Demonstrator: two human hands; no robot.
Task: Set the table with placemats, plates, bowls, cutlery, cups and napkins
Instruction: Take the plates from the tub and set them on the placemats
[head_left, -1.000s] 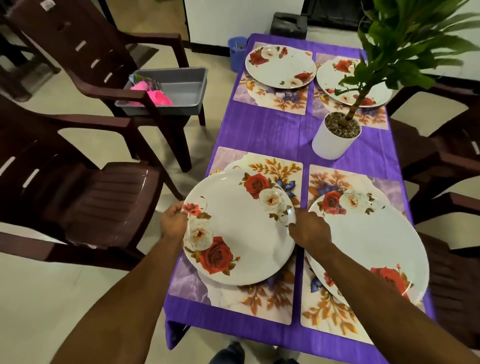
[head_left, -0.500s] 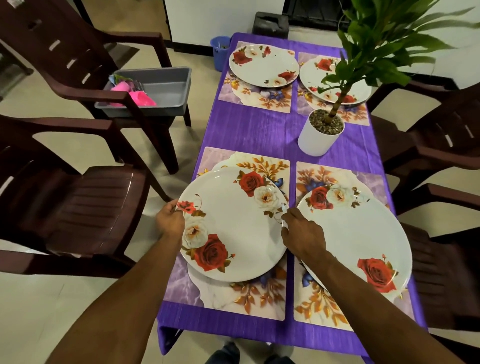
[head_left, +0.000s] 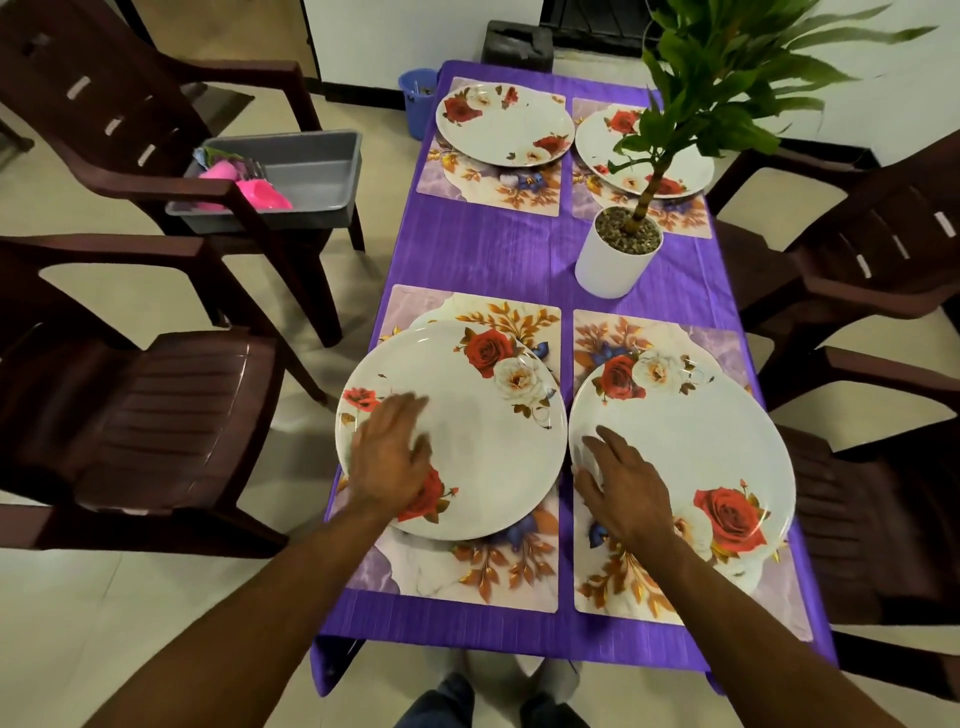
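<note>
A purple-clothed table (head_left: 498, 260) carries several floral placemats, each with a white rose-patterned plate on it. The near left plate (head_left: 483, 431) lies on its placemat (head_left: 467, 577). My left hand (head_left: 389, 457) hovers over that plate's left part, fingers spread and slightly blurred. The near right plate (head_left: 696, 441) lies on its placemat (head_left: 613, 592). My right hand (head_left: 623, 493) is over its left rim, fingers straight. Two more plates (head_left: 504, 124) (head_left: 613, 150) sit at the far end.
A potted plant in a white pot (head_left: 615, 265) stands right of the table's middle. A grey tub (head_left: 306, 176) with pink items sits on a brown chair (head_left: 156, 130) at the left. More brown chairs flank both sides. A blue bin (head_left: 415, 98) stands on the floor.
Both hands have let go of the near left plate's rim. The left hand now spreads over that plate, and the right hand has moved right over the near right plate.
</note>
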